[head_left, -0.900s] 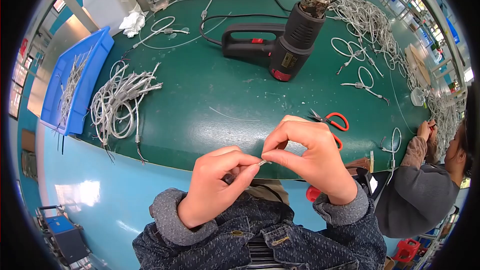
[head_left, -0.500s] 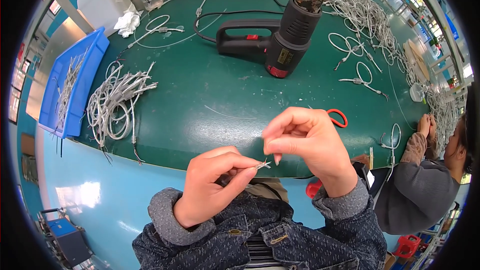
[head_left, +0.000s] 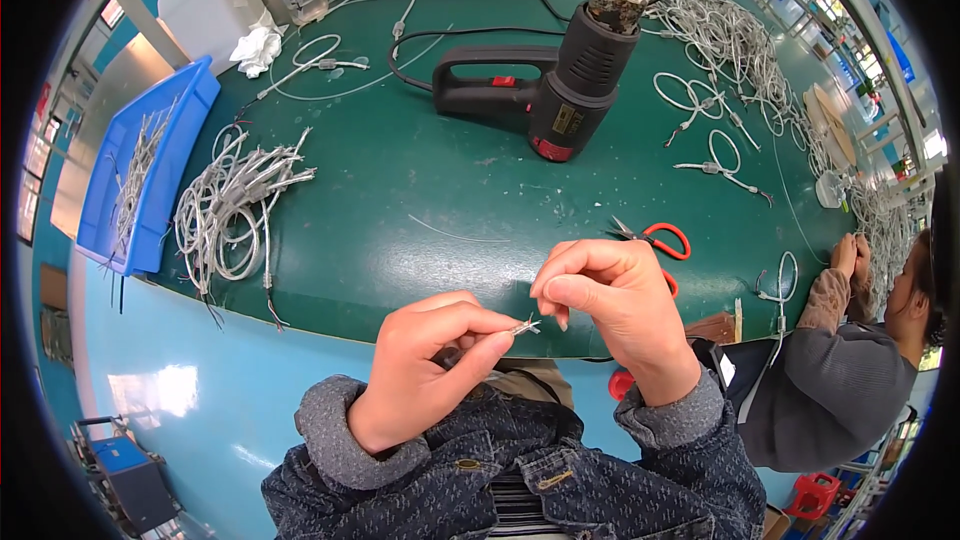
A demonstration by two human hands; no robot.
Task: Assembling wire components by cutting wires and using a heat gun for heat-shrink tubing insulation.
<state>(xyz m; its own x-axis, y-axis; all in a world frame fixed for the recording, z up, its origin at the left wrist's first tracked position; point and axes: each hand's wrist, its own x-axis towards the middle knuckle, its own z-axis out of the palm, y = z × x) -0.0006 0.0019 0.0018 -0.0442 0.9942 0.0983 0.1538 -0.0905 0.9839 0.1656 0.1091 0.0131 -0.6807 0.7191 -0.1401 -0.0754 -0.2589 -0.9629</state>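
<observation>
My left hand [head_left: 432, 360] pinches the stripped end of a cable [head_left: 525, 326] between thumb and index finger. Thin bare strands stick out past the fingertips, and the rest of that cable is hidden by the hand. Just right of those strands, my right hand [head_left: 622, 312] hovers with curled fingers and the thumb drawn in against them. Anything between its fingertips is too small to make out. Red-handled scissors [head_left: 668, 240] lie behind the right hand, which partly covers them.
A black heat gun [head_left: 572, 90] stands on the green table [head_left: 400, 270]. At left are a bundle of grey cables [head_left: 240, 190] and a blue tray [head_left: 170, 175] holding wires. More cables [head_left: 735, 50] pile up at far right. A co-worker [head_left: 835, 370] sits at the right edge.
My right hand has shifted slightly down and right from the strands, bringing the scissors' blades into view. My left hand still grips the cable end in nearly the same place.
</observation>
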